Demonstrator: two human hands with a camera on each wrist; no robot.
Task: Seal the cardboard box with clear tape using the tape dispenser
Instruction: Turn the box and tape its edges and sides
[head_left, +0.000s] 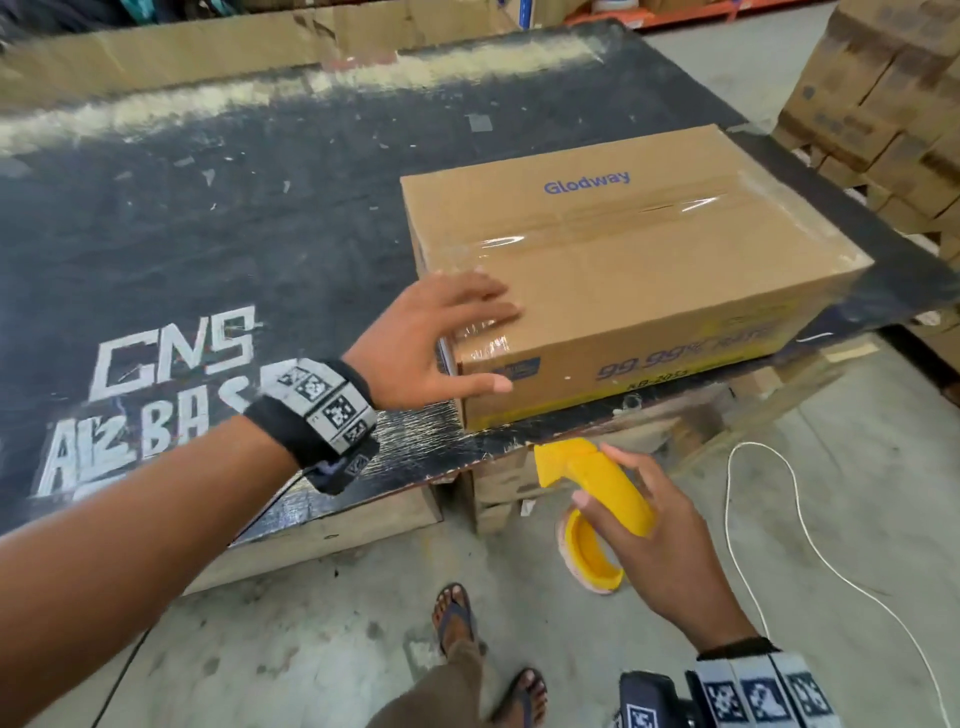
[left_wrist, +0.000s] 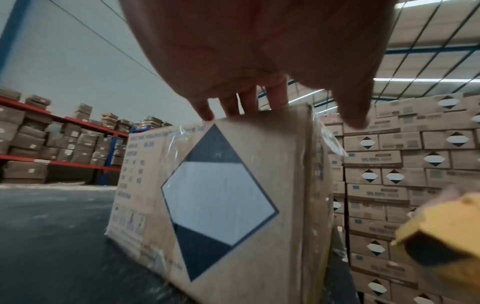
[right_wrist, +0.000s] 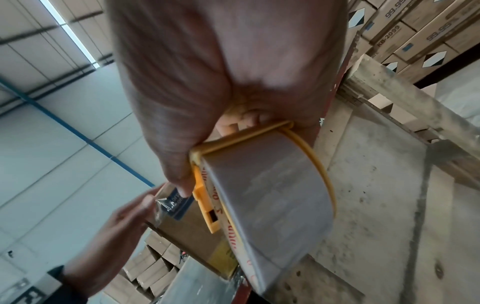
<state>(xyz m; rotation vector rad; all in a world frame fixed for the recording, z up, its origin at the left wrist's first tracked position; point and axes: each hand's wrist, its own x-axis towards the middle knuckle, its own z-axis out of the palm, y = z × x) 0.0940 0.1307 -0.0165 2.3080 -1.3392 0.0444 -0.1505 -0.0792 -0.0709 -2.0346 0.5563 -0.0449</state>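
Observation:
A brown cardboard box (head_left: 634, 265) printed "Glodway" lies on the black table (head_left: 208, 218) near its front right corner, with clear tape along its top seam and over the near left corner. My left hand (head_left: 447, 332) lies on that corner, fingers straight on the top, thumb against the front face; in the left wrist view the fingertips (left_wrist: 249, 107) rest on the box's top edge (left_wrist: 259, 115). My right hand (head_left: 660, 545) grips a yellow tape dispenser (head_left: 597, 488) below the table's edge. The clear tape roll (right_wrist: 272, 205) sits in the dispenser (right_wrist: 205, 197).
Stacked cartons (head_left: 893, 104) stand at the right, and more fill red racks (left_wrist: 52, 144) behind. A white cord (head_left: 779, 525) trails over the concrete floor. My sandalled feet (head_left: 457, 618) are below the table edge. Cardboard sheets (head_left: 208, 47) lean at the table's far side.

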